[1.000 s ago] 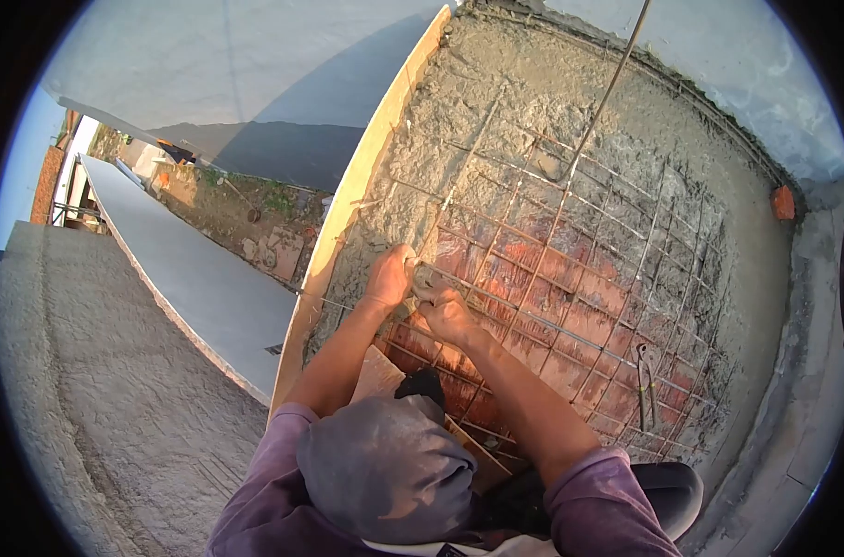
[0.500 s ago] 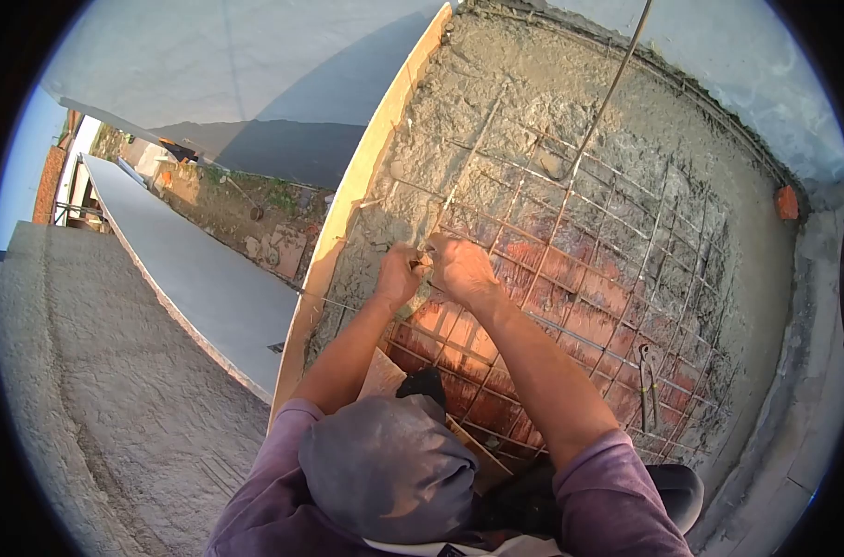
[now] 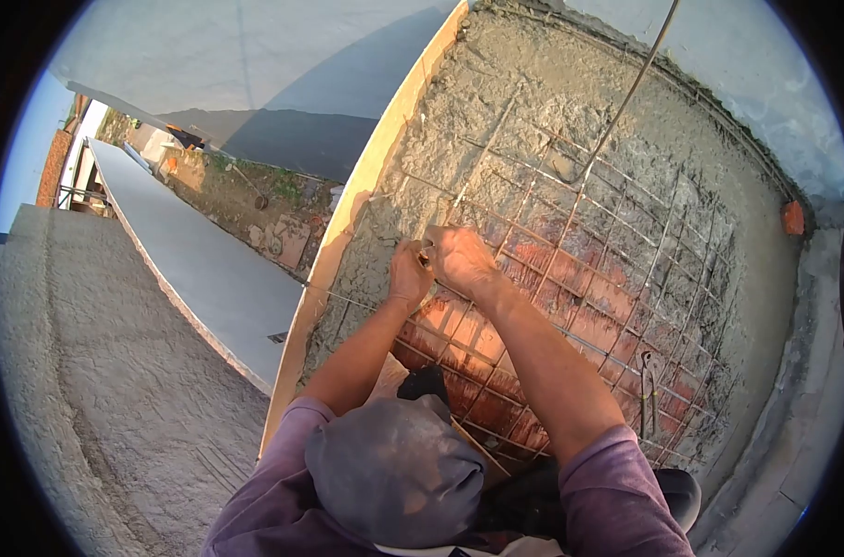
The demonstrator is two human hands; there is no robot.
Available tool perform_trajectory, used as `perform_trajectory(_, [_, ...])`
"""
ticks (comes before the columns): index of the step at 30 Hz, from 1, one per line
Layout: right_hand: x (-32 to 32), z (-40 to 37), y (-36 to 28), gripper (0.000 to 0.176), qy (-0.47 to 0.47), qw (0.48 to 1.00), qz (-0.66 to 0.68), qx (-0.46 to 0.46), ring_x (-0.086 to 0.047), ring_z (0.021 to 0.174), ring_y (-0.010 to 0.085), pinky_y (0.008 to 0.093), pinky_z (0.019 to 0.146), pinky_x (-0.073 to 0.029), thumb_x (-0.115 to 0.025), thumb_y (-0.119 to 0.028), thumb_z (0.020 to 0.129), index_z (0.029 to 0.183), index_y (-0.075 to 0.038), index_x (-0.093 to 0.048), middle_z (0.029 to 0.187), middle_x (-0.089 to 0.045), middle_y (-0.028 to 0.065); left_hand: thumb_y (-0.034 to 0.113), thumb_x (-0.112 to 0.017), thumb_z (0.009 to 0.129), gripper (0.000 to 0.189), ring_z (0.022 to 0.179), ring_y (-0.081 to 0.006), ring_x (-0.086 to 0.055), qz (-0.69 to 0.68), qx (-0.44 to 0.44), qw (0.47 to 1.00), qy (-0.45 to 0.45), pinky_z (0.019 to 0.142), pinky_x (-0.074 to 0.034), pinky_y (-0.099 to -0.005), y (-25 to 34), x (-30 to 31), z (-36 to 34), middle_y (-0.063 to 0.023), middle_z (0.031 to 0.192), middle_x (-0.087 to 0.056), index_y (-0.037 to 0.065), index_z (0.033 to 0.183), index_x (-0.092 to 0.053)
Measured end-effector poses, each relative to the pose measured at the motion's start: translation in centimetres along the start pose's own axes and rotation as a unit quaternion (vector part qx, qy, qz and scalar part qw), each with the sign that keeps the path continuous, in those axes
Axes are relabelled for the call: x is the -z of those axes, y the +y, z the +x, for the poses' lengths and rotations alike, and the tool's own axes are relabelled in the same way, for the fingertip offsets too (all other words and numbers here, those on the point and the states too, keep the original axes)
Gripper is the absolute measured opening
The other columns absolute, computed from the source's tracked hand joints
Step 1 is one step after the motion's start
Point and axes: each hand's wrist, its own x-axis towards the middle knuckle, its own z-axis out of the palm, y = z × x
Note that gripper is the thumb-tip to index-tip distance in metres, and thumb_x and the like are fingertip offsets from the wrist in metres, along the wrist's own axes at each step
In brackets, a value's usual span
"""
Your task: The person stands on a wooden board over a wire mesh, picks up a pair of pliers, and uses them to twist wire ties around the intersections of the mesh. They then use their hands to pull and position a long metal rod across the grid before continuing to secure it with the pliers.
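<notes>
My left hand (image 3: pixel 410 276) and my right hand (image 3: pixel 463 259) are close together over the left part of a steel rebar grid (image 3: pixel 615 348), fingers pinched. Between the fingertips is something small and dark that I cannot make out. Under the grid lies a reddish, wet-looking surface (image 3: pixel 445 330), bordered by rough grey concrete (image 3: pixel 496 70). A pair of pincers (image 3: pixel 646 390) rests on the bars to the right of my right forearm. The capped head and purple sleeves hide the lower part of the grid.
A pale wooden form board (image 3: pixel 371 181) edges the concrete on the left. One long steel rod (image 3: pixel 631 88) rises from the grid towards the top. A red brick piece (image 3: pixel 792 218) sits at the right wall. Beyond the board lie a grey panel (image 3: pixel 199 241) and rough ground.
The view has shifted slightly, so the grid and board sit a little lower and to the right. Both hands stay together at about the same spot, fingers still pinched.
</notes>
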Motion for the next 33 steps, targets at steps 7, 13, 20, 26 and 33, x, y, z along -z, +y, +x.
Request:
perform_trajectory(7, [1.9,-0.4,-0.2,0.022,0.024,0.995,-0.054,-0.081,-0.071,0.092,0.0413,0.0499,0.080,-0.057,-0.059,-0.018,0.095,0.110,-0.005,-0.069,0.096,-0.073,0.0246,0.000,-0.070,0.078,0.026,0.094,-0.0449,-0.062,0.013,0.026,0.999,0.026,0.082,-0.052,-0.0485,2.5,0.6,-0.8,-0.0222,0.100,-0.061,-0.002,0.103,-0.063])
perform_trajectory(13, [0.6,-2.3,2.8,0.030,-0.050,0.984,-0.069,-0.156,-0.071,0.106,0.0376,0.0457,0.089,-0.058,-0.057,-0.016,0.094,0.120,-0.007,-0.070,0.111,-0.073,0.0217,0.003,-0.066,0.086,0.015,0.091,-0.0428,-0.065,0.005,-0.117,0.991,-0.068,0.081,-0.054,-0.0462,0.7,3.3,0.4,-0.0197,0.096,-0.066,0.001,0.101,-0.068])
perform_trajectory(20, [-5.9,-9.6,0.8,0.029,-0.046,0.976,0.146,-0.156,-0.068,0.109,0.0432,0.0481,0.093,-0.055,-0.057,-0.009,0.088,0.113,0.001,-0.068,0.114,-0.070,0.0271,0.016,-0.081,0.083,0.021,0.076,-0.0295,-0.073,-0.037,0.046,0.982,-0.181,0.070,-0.056,-0.0383,-1.8,2.6,3.4,-0.0188,0.082,-0.074,-0.003,0.085,-0.074])
perform_trajectory(26, [3.0,-13.1,4.4,0.053,-0.079,0.973,-0.046,-0.210,-0.066,0.119,0.0365,0.0464,0.098,-0.054,-0.054,-0.047,0.100,0.121,0.001,-0.066,0.131,-0.065,0.0236,0.024,-0.080,0.081,0.031,0.069,-0.0274,-0.075,0.200,0.095,0.964,-0.146,0.063,-0.058,-0.0404,-0.2,1.4,3.5,-0.0186,0.072,-0.073,-0.006,0.078,-0.072])
perform_trajectory(33, [12.4,-31.9,20.4,0.042,-0.223,0.811,-0.265,-0.471,-0.067,0.122,0.0289,0.0454,0.093,-0.059,-0.080,-0.026,0.084,0.119,-0.004,-0.073,0.133,-0.069,0.0132,0.026,-0.077,0.083,0.032,0.052,-0.0268,-0.071,0.056,0.284,0.938,-0.190,0.049,-0.058,-0.0381,2.5,0.7,3.5,-0.0161,0.066,-0.071,-0.005,0.075,-0.072])
